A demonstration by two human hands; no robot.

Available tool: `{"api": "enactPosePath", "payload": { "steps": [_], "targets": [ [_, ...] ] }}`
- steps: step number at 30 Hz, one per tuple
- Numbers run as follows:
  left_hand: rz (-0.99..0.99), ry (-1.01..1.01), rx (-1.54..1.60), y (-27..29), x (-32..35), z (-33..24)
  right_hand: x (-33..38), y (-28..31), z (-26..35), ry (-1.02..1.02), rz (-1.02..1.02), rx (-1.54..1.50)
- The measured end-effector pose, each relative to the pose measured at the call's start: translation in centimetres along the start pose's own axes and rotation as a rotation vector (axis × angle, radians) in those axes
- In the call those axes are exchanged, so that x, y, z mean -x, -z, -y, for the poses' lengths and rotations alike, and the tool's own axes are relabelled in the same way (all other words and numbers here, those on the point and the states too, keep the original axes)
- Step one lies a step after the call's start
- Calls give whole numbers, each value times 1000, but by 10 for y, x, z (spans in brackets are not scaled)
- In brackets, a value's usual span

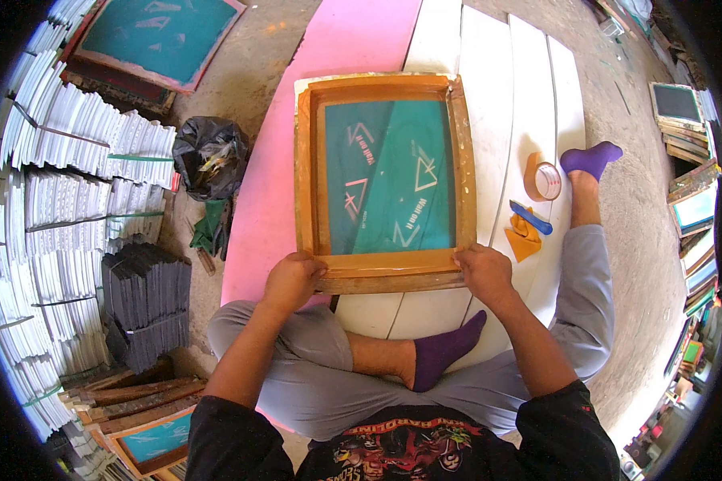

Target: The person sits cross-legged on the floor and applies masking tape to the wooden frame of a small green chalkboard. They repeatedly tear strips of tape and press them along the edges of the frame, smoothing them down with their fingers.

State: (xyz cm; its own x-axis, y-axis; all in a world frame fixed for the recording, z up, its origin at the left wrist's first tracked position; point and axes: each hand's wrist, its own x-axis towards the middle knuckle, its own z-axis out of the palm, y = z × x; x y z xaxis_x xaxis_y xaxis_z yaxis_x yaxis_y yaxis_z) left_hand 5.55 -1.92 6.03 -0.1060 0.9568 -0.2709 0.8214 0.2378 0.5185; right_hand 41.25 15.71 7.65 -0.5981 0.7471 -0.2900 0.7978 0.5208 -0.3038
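A wooden screen-printing frame [382, 284] lies in front of me, its teal mesh [389, 176] marked with pale triangular designs and lettering. Brown tape [393, 264] lines the inner borders of the wood. At the frame's near left corner, my left hand [295, 280] is closed on the wooden edge. My right hand [486, 272] grips the near right corner in the same way. To the right of the frame sit a roll of brown tape [547, 181], a blue cutter knife [531, 217] and a crumpled orange-yellow piece [523, 239].
White and pink boards [277, 160] form the surface under the frame. Bundled white stacks [64, 200] and a dark stack [146, 305] stand at left, near a black plastic bag [210, 156]. Another teal screen [156, 36] lies far left. More frames [678, 120] line the right side.
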Motion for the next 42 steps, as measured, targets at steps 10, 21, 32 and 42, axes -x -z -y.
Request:
{"api": "enactPosePath", "payload": {
  "steps": [10,21,32,42],
  "targets": [
    [226,-51,-230,19,-11,-22,-6,6,10,11,186,165],
    [425,-1,-359,20,-29,-38,-16,3,13,42,273,302],
    [425,19,-340,17,-31,-37,-19,7,29,15,381,398],
    [430,-1,-362,17,-32,-38,-18,1,36,30,357,440]
  ]
}}
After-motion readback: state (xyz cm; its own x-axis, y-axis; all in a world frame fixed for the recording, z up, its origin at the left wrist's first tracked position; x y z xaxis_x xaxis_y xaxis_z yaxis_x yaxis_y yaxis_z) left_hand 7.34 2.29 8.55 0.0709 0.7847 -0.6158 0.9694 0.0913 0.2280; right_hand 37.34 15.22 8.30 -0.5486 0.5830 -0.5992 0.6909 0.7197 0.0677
